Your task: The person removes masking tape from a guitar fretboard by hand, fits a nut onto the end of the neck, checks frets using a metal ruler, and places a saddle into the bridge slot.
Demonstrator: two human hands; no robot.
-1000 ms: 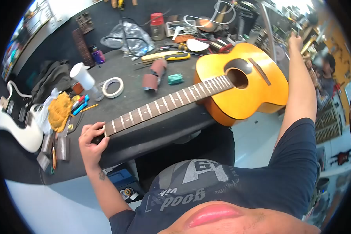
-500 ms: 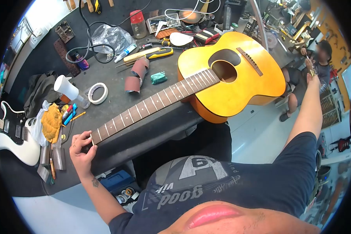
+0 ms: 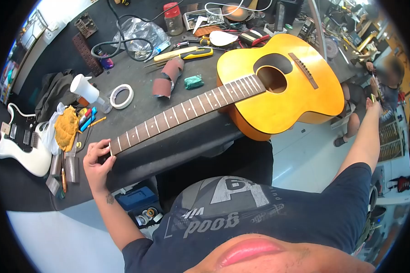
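An acoustic guitar [image 3: 255,109] with a yellow-orange top lies face up, its body at the bench edge and its dark fretboard [image 3: 187,111] pointing down to the left. No strings show on it. My left hand [image 3: 98,161] is closed around the neck's far end by the pale nut, thumb on the near side; the headstock is hidden by the fingers. Far out to the right, my right hand [image 3: 373,109] is closed on a small yellowish thing [image 3: 373,98] too small to name. A seated person with raised hands is just beyond it.
On the dark bench [image 3: 127,118] lie a masking tape roll [image 3: 122,96], curled sandpaper [image 3: 168,75], a green wrapped block [image 3: 194,82], a yellow-handled tool [image 3: 198,53] and a white spray bottle [image 3: 84,88]. A white electric guitar body [image 3: 38,159] sits far left.
The view has shifted, so bench and guitar appear slightly farther right. My left hand stays on the neck end. My right hand appears a little lower and farther right.
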